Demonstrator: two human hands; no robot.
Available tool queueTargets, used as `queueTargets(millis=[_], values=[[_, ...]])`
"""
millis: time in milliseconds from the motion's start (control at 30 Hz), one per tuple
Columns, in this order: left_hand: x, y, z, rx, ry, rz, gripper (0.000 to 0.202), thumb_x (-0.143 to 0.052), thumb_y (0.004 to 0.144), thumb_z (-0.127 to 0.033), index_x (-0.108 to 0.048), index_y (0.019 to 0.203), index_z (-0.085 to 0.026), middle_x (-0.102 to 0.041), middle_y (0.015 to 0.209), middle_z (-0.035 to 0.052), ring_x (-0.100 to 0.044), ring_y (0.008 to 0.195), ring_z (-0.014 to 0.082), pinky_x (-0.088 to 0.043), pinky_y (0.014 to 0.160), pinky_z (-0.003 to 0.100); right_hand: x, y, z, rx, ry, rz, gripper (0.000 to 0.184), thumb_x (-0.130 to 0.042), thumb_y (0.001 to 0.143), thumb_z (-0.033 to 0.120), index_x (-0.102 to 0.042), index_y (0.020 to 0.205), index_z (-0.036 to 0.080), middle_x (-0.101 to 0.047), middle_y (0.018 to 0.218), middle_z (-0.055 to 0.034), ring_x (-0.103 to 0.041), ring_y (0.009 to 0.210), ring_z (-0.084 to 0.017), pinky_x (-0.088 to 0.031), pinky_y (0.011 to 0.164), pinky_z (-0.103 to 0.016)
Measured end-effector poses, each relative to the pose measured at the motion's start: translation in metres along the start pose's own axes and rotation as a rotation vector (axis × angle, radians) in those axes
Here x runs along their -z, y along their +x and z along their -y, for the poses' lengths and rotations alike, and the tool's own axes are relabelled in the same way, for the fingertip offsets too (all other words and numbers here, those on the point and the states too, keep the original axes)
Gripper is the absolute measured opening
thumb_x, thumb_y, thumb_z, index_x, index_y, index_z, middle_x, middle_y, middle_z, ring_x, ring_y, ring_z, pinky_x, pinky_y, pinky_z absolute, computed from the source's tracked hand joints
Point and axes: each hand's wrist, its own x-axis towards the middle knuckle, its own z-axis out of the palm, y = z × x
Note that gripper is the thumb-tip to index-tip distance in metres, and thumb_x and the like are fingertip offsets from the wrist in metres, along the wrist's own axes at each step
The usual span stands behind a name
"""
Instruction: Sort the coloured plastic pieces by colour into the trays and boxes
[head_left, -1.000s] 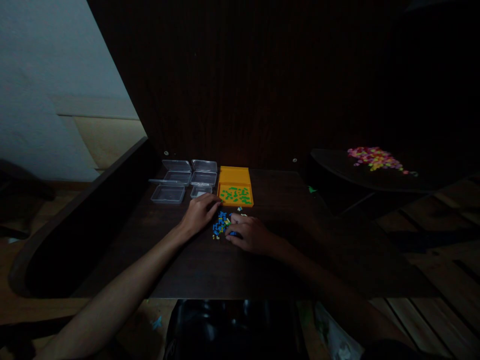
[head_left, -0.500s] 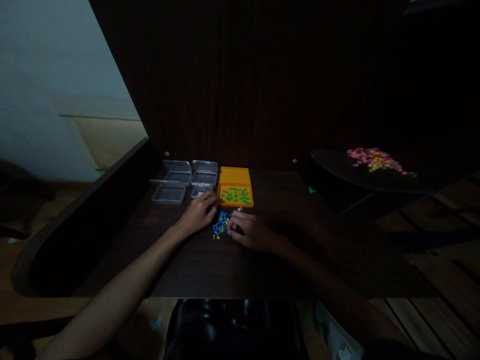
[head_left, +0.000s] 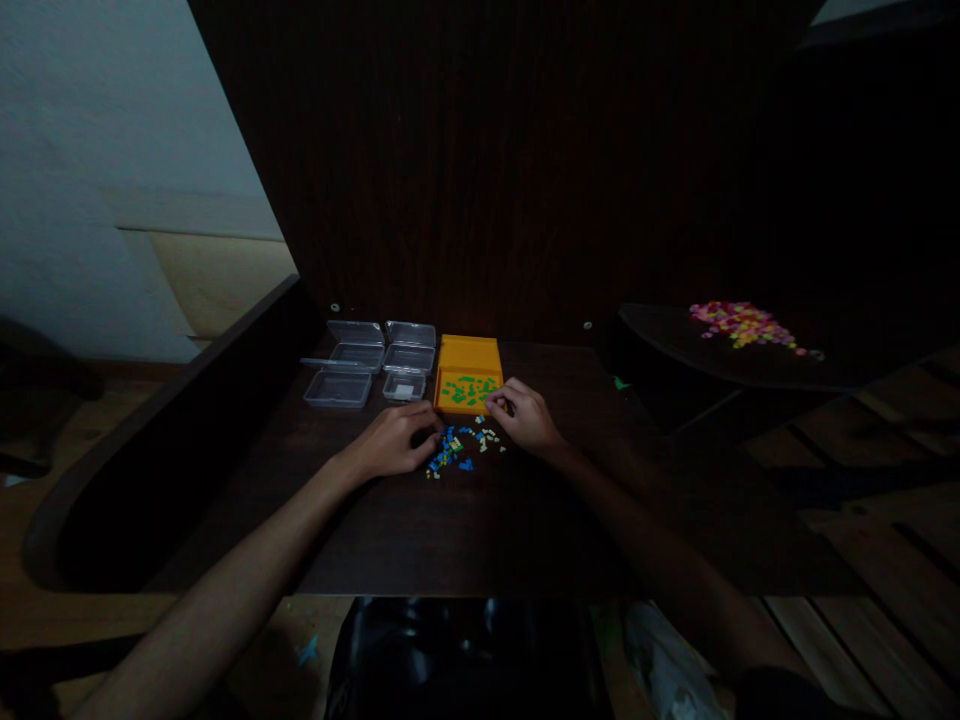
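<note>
Yellow tray [head_left: 459, 411]: right hand [head_left: 524, 414] at rim.
Left hand [head_left: 400, 438] beside blue pieces [head_left: 448, 445]; both grips indeterminable; low fingertips advised.

On the counter [head_left: 420, 545], boxes [head_left: 336, 403] stand left of a case [head_left: 469, 352] containing pieces [head_left: 466, 379], loose bricks [head_left: 448, 449] lie before the case, and a heap [head_left: 745, 324] occupies the right-hand shelf [head_left: 720, 366].

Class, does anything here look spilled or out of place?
Yes: a light-blue scrap lies on the floor below the table, and a green bit sits at the right, apart from the green pieces in the yellow box.
</note>
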Motion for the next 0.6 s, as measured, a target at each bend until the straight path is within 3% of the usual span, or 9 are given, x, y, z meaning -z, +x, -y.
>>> queueTargets(millis=[200, 333, 600], values=[[0.002, 0.0, -0.004, 0.014, 0.002, 0.017, 0.016, -0.051, 0.088, -0.021, -0.066, 0.094, -0.016, -0.068, 0.092, 0.0067, -0.066, 0.082, 0.0179, -0.051, 0.079, 0.029, -0.002, 0.0, -0.008, -0.031, -0.073, -0.042, 0.022, -0.053, 0.092, 0.022, -0.074, 0.097, 0.019, -0.058, 0.083, -0.005, -0.059, 0.077, -0.018, -0.048, 0.074, -0.03], [0.004, 0.0, -0.007, 0.018, -0.003, 0.043, 0.016, -0.054, 0.085, -0.021, -0.067, 0.092, -0.016, -0.064, 0.078, 0.0036, -0.061, 0.069, 0.0154, -0.046, 0.067, 0.026, 0.002, -0.003, -0.008, 0.021, -0.086, -0.021, 0.022, -0.052, 0.09, 0.019, -0.074, 0.096, 0.02, -0.059, 0.087, -0.0054, -0.059, 0.082, -0.019, -0.049, 0.077, -0.03], [0.007, -0.001, -0.014, 0.042, -0.051, 0.149, 0.018, -0.057, 0.078, -0.02, -0.068, 0.092, -0.017, -0.061, 0.067, -0.0009, -0.053, 0.057, 0.0121, -0.039, 0.058, 0.023, 0.0, -0.016, 0.018, 0.131, -0.062, 0.044, 0.021, -0.053, 0.09, 0.018, -0.072, 0.097, 0.021, -0.059, 0.089, -0.0056, -0.057, 0.081, -0.018, -0.048, 0.074, -0.031]])
